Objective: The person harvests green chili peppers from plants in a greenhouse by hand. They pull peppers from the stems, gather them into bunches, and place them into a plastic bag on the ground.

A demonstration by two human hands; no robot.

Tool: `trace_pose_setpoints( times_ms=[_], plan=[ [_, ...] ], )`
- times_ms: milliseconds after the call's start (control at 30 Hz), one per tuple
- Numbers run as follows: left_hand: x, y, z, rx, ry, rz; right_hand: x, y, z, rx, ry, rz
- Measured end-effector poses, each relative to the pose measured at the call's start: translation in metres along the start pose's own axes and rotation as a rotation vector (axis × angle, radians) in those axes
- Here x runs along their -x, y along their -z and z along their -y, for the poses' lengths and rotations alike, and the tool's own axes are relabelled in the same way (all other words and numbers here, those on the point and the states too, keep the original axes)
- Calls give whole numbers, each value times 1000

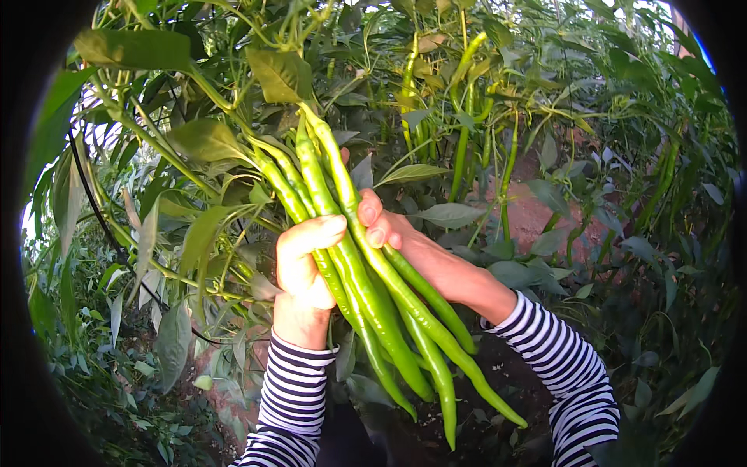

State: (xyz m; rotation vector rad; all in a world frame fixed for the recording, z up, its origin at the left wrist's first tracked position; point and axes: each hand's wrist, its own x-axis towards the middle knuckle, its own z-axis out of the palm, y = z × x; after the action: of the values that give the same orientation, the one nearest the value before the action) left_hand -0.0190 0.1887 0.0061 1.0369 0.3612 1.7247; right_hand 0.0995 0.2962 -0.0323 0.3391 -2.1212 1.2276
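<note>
A bunch of several long green chili peppers [373,292] slants across the middle of the view, stem ends up and tips down to the right. My left hand [306,257] is closed around the bunch from the left, thumb across the front. From the right, my right hand [391,230] grips the same bunch, its fingertips against the rightmost peppers. The upper ends lie by the leaves and stems of a pepper plant [204,140]; whether any is attached cannot be told. The right palm and some fingers are hidden behind the peppers.
More green peppers [461,152] hang on plants at the upper right, with reddish soil [525,216] behind. Dense leaves surround both arms. A thin black line [96,201], perhaps a hose or wire, curves down through the foliage at left.
</note>
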Motion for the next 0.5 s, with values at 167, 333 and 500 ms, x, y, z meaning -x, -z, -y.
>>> trace_pose_setpoints(
  times_ms=[167,333,500],
  plan=[
    [-5,8,-3,51,18,2,-13,64,42,230,-517,-193],
    [-8,9,-1,154,73,63,-100,113,57,-2,-92,-614],
    [-11,10,-12,117,51,2,-169,138,39,465,-587,-702]
  ],
)
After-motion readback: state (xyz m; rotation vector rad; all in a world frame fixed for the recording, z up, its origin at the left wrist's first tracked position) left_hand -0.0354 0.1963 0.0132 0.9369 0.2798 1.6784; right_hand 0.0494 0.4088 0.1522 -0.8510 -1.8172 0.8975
